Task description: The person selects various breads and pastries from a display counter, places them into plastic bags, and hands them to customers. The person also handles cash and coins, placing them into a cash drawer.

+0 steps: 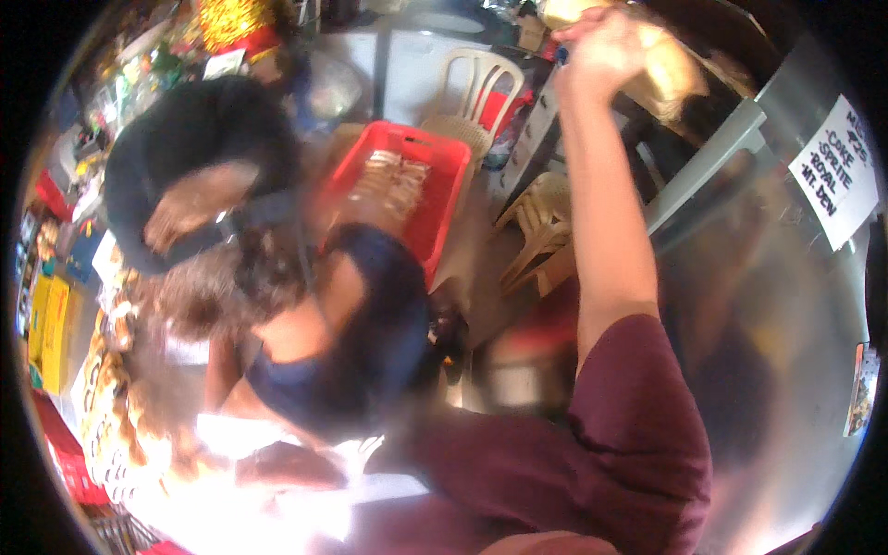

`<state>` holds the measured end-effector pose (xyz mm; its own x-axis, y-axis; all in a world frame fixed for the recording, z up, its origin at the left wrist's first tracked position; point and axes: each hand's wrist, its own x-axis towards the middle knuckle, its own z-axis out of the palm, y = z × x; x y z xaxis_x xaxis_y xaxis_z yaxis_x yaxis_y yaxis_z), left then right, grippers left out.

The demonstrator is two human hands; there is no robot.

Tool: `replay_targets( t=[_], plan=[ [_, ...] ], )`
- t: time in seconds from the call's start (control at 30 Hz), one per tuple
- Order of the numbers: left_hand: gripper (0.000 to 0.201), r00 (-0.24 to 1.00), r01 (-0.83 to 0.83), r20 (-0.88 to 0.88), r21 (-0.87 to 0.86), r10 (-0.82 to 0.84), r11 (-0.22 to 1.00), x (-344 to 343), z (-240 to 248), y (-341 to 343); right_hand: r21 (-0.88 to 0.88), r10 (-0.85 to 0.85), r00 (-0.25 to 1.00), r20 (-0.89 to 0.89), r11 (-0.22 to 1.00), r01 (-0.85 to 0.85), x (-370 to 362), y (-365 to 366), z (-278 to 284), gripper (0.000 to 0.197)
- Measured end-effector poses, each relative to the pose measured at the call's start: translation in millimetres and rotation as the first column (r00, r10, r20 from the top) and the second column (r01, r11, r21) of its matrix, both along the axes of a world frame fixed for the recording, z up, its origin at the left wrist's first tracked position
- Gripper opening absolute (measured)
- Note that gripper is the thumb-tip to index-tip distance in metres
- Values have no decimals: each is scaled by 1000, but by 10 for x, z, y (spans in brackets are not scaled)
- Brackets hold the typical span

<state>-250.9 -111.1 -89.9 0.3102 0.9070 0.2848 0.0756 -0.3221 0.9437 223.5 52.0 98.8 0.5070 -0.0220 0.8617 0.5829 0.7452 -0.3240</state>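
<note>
My right hand (603, 51) is raised at the far right, at the end of my outstretched bare arm. Its fingers look curled; whatever they hold, if anything, cannot be made out. A small dark blue spot shows at its edge. Right behind it is a blurred yellowish-tan bundle (671, 69), perhaps a bag; whether I touch it is unclear. Strong glare washes out the lower left, where my left hand (287, 467) seems to be a faint skin-toned shape, its fingers lost.
Close on my left, a person in a black cap (208, 139) leans over, an arm near a red crate (453, 185) holding packed brown items. Cream plastic chairs (481, 79) stand beyond. A metal panel (731, 305) with a handwritten sign (837, 171) runs along my right. Wrapped packs (106, 407) are piled left.
</note>
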Motion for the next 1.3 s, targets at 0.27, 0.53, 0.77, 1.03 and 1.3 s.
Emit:
replay_targets(
  t=[0.27,0.53,0.77,1.03,1.3],
  plan=[
    [24,971,211,109,32,-213,977,-106,146,-316,-4,678,725,-120,730,-684,-1809,-1246,612,17],
    [49,921,116,353,161,-167,980,-149,-24,-259,-557,802,100,588,492,-669,-2548,-1521,687,29],
    [99,111,201,992,-73,52,977,-234,436,-823,-794,906,-177,384,226,-564,-2927,-1908,-300,28],
    [50,135,-420,761,-536,635,732,-915,-623,-2027,-906,865,-502,-27,-233,-352,-3528,-2078,-1827,10],
    [40,138,-692,669,-462,730,555,-1750,-489,-1697,-622,668,-402,-626,-739,-258,-4131,-2107,-2786,52]
  ],
)
